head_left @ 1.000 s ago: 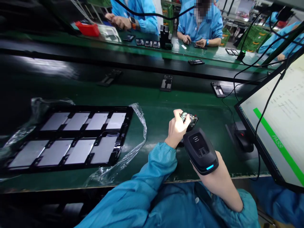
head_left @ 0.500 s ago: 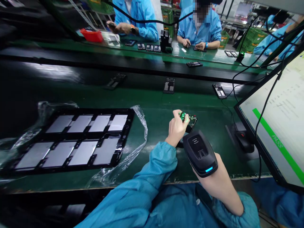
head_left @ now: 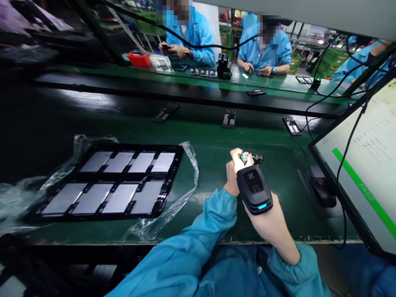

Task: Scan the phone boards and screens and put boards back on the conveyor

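Note:
My left hand [head_left: 234,169] is closed at the thumb and fingertips on a small circuit board [head_left: 245,157]. Just beyond it lies an opened phone [head_left: 258,158], its near part hidden by the scanner and my fingers. My right hand [head_left: 262,222] grips a black handheld barcode scanner [head_left: 255,189] with a lit blue strip at its back end. The scanner's front is close behind my left fingers and overlaps them in view, so whether they touch cannot be made out. My right fingers around the handle are hidden beneath the scanner.
At left lies a black tray [head_left: 143,176] of silver flat pieces, with clear plastic wrap [head_left: 192,159] around it. Opened phones [head_left: 229,119] lie along the far strip. A monitor [head_left: 368,165] showing PASS, a mouse [head_left: 322,192] and hanging cables are at right. Co-workers [head_left: 262,49] sit opposite.
The scanner has come forward and left, nearer my left hand. Green light that lit the circuit board has gone. My view has shifted, moving the bench things rightward in the picture.

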The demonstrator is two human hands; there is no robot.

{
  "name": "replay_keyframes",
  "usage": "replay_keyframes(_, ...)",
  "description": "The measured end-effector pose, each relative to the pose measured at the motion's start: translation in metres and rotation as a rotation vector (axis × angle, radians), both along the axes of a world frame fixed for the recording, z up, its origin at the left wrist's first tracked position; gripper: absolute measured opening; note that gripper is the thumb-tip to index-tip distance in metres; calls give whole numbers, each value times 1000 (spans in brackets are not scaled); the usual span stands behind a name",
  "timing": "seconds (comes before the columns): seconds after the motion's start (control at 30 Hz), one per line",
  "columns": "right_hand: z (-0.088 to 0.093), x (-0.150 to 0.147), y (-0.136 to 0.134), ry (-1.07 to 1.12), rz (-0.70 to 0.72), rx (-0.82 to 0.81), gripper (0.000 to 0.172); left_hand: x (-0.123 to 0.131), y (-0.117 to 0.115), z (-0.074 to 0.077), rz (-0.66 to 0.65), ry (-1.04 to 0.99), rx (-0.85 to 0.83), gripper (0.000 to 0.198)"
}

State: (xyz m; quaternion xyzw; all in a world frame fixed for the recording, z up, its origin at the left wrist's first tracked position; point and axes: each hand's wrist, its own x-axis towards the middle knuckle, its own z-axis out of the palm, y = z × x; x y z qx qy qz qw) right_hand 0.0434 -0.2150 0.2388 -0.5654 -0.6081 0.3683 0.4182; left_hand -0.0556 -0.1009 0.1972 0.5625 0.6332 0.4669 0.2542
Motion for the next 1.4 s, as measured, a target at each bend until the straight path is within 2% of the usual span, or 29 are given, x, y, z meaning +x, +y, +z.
replay_keyframes(0.17,-6,-7,1,52,-21,5,15,4,2,-5,83,-18,33,32)
replay_keyframes(0.3,-10,-3,-3,54,-48,-14,21,-1,10,-10,56,-90,75,35)
replay_keyframes(0.37,-16,6,1,46,-109,-55,24,-10,17,-18,-45,-191,83,42)
replay_keyframes(0.4,-20,11,6,45,-165,-82,28,-15,20,-24,-140,-254,66,50)
replay_keyframes(0.47,-34,23,21,72,-265,-130,37,-26,24,-38,-386,-365,14,79)
replay_keyframes(0.53,-50,32,36,182,-266,-169,44,-33,26,-54,-569,-393,-11,108)
replay_keyframes(0.6,-64,40,44,357,-180,-228,48,-36,28,-65,-568,-328,12,116)
replay_keyframes(0.7,-72,51,43,532,-60,-348,48,-28,30,-69,-422,-160,26,96)
replay_keyframes(0.8,-69,66,48,494,22,-362,42,-7,33,-64,-394,11,-16,68)
replay_keyframes(0.87,-69,71,68,459,59,-327,39,7,40,-60,-373,167,-35,55)
replay_keyframes(0.93,-73,68,94,467,93,-328,38,4,49,-54,-311,330,-15,38)
replay_keyframes(1.0,-79,61,116,510,131,-356,38,-28,48,-47,-221,432,50,27)
replay_keyframes(1.07,-86,56,128,555,173,-363,36,-93,28,-40,-78,489,77,26)
replay_keyframes(1.1,-89,55,130,576,190,-352,35,-134,11,-39,49,529,33,24)
replay_keyframes(1.17,-92,55,129,605,214,-330,34,-217,-30,-41,318,710,-209,16)
replay_keyframes(1.23,-91,55,125,606,235,-343,35,-285,-65,-47,355,758,-347,17)
replay_keyframes(1.3,-88,53,120,577,260,-366,39,-324,-83,-52,329,823,-450,21)
replay_keyframes(1.33,-86,52,118,562,269,-365,40,-332,-83,-52,322,872,-497,24)
replay_keyframes(1.4,-84,49,115,533,294,-348,37,-330,-69,-43,354,974,-563,30)
